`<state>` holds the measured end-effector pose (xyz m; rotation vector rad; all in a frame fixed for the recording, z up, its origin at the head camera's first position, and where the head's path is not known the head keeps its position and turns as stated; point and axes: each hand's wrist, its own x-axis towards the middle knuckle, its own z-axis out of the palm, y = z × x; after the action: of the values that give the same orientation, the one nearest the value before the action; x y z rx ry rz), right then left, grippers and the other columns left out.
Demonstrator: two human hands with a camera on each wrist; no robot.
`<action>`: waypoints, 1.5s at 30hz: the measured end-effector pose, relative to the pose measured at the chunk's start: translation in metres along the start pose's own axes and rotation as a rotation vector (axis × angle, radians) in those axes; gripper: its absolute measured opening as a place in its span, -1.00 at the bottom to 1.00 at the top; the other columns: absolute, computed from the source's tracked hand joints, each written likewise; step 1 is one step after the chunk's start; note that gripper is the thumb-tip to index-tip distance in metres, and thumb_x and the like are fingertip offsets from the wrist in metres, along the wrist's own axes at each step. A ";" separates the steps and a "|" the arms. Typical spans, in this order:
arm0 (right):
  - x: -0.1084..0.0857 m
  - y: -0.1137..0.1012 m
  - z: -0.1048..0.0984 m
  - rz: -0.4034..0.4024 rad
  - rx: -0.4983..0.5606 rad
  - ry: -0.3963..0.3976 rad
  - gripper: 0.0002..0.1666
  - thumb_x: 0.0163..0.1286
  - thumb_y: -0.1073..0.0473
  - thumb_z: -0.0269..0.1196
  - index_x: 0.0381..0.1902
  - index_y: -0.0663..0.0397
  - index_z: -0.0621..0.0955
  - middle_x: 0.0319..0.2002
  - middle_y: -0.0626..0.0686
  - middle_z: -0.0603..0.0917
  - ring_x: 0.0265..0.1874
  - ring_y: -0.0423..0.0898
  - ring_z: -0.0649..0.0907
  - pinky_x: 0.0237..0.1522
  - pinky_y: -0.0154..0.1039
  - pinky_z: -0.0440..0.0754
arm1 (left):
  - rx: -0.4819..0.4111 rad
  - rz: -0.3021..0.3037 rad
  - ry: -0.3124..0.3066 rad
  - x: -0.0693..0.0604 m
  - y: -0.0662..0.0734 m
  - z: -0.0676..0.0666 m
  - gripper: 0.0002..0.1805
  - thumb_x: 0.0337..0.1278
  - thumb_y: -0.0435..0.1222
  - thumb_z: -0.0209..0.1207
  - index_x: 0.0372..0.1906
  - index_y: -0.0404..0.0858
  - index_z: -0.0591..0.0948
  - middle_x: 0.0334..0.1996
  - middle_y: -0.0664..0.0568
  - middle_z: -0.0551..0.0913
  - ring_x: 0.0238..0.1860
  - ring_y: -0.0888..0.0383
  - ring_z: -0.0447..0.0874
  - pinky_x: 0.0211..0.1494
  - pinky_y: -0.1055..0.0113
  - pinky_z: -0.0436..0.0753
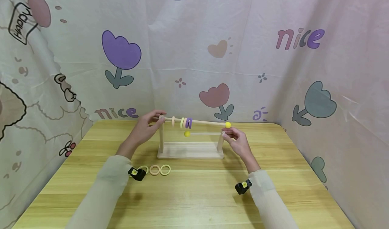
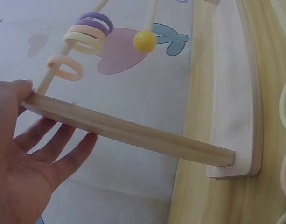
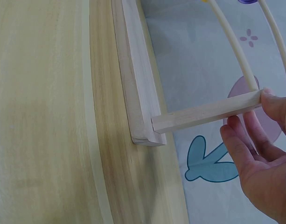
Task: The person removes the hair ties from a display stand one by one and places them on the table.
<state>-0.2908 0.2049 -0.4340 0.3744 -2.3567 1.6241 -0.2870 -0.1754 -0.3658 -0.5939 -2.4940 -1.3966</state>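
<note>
Stand (image 1: 190, 150) of pale wood is set toward the far side of the table (image 1: 197, 195), its long base running left to right and a post rising at each end. The left post (image 1: 161, 136) is grasped near its top by the left hand (image 1: 145, 129), with the thumb and fingers set on opposite sides. The top of the right post (image 1: 220, 143) is likewise pinched between the thumb and fingers of the right hand (image 1: 239, 143).

From the left post an upper rod (image 1: 208, 122) is extended rightward and tipped with a yellow ball (image 1: 228, 124). Five rings are carried on it: a peach ring (image 1: 173, 121) set apart nearest the left post, then a pale yellow ring, another peach one and two purple rings (image 1: 188, 123), grouped close together. From the right post a lower rod (image 1: 205, 133) is extended leftward, ended by a second yellow ball (image 1: 187, 134); its visible length is bare.

On the table, near and left of the base, three loose rings are laid in a row: a peach ring between two pale yellow ones (image 1: 165, 165), the leftmost partly hidden by a black wrist camera (image 1: 137, 174). The far side is backed by a printed cloth (image 1: 182, 36).
</note>
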 end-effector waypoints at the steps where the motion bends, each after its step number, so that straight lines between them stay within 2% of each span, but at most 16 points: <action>1: 0.000 0.000 0.001 0.003 0.000 0.001 -0.72 0.45 0.35 0.29 0.07 0.36 0.67 0.11 0.33 0.72 -0.04 -0.22 0.67 0.08 -0.50 0.60 | -0.004 0.000 0.006 -0.001 0.000 0.000 -0.66 0.56 -0.15 0.10 0.26 -0.16 0.60 0.09 -0.20 0.69 0.17 -0.19 0.71 0.20 -0.07 0.67; 8: 0.001 0.000 0.002 0.008 -0.017 0.002 -0.73 0.46 0.33 0.29 0.07 0.34 0.67 0.09 0.32 0.72 -0.03 -0.20 0.67 0.07 -0.55 0.58 | -0.028 -0.052 0.050 -0.005 -0.003 0.001 -0.62 0.51 -0.10 0.16 0.25 -0.15 0.64 0.12 -0.17 0.71 0.14 -0.17 0.73 0.18 -0.02 0.70; 13: 0.000 -0.001 0.000 0.011 -0.018 -0.001 -0.70 0.47 0.31 0.29 0.10 0.34 0.67 0.11 0.32 0.71 -0.01 -0.21 0.66 0.07 -0.57 0.57 | -0.021 -0.066 0.042 -0.003 -0.003 0.001 -0.61 0.48 -0.07 0.20 0.26 -0.10 0.67 0.15 -0.14 0.72 0.14 -0.15 0.75 0.10 0.04 0.76; 20: -0.003 -0.006 -0.002 0.009 -0.030 -0.001 -0.69 0.48 0.30 0.29 0.11 0.34 0.66 0.14 0.31 0.71 0.10 0.08 0.68 0.14 -0.47 0.58 | -0.021 -0.075 0.034 -0.002 -0.005 0.001 -0.62 0.47 -0.07 0.21 0.24 -0.09 0.68 0.09 -0.15 0.74 0.13 -0.13 0.76 0.06 0.17 0.78; 24: -0.005 -0.009 -0.001 0.018 -0.080 0.028 -0.69 0.46 0.28 0.31 0.10 0.29 0.69 0.12 0.27 0.74 0.10 0.14 0.70 0.11 -0.46 0.61 | -0.020 -0.075 0.035 -0.002 -0.005 0.001 -0.62 0.47 -0.06 0.21 0.24 -0.07 0.67 0.08 -0.13 0.73 0.13 -0.11 0.76 0.06 0.17 0.79; 29: -0.010 -0.018 0.000 0.012 -0.197 0.157 -0.80 0.38 0.24 0.39 -0.09 0.22 0.75 -0.10 0.22 0.82 -0.12 0.11 0.79 -0.10 -0.48 0.66 | -0.025 -0.080 0.032 -0.002 -0.005 0.001 -0.62 0.46 -0.06 0.22 0.25 -0.07 0.67 0.10 -0.13 0.73 0.13 -0.12 0.76 0.08 0.10 0.79; 32: -0.014 -0.030 0.002 0.010 -0.229 0.194 -0.85 0.35 0.22 0.42 -0.20 0.21 0.77 -0.23 0.20 0.82 -0.27 0.03 0.77 -0.22 -0.54 0.62 | -0.029 -0.087 0.029 -0.002 -0.004 0.001 -0.62 0.46 -0.07 0.22 0.25 -0.07 0.67 0.11 -0.14 0.72 0.14 -0.13 0.76 0.10 0.05 0.78; 38: -0.017 -0.053 0.018 -0.040 -0.163 0.138 -0.86 0.34 0.25 0.43 -0.21 0.23 0.78 -0.29 0.20 0.82 -0.36 -0.15 0.70 -0.22 -0.50 0.64 | -0.033 -0.092 0.029 -0.002 -0.004 0.001 -0.62 0.46 -0.06 0.22 0.25 -0.06 0.67 0.09 -0.13 0.73 0.14 -0.12 0.76 0.09 0.06 0.78; 45: -0.012 -0.069 0.045 -0.088 -0.067 0.090 -0.86 0.33 0.26 0.43 -0.18 0.19 0.79 -0.26 0.19 0.83 -0.31 -0.08 0.75 -0.22 -0.37 0.73 | -0.044 -0.096 0.032 -0.003 -0.003 0.001 -0.63 0.47 -0.06 0.21 0.23 -0.06 0.68 0.14 -0.14 0.72 0.16 -0.14 0.75 0.12 0.06 0.77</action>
<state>-0.2580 0.1400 -0.3931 0.3773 -2.2882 1.4874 -0.2861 -0.1768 -0.3697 -0.4618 -2.5027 -1.4863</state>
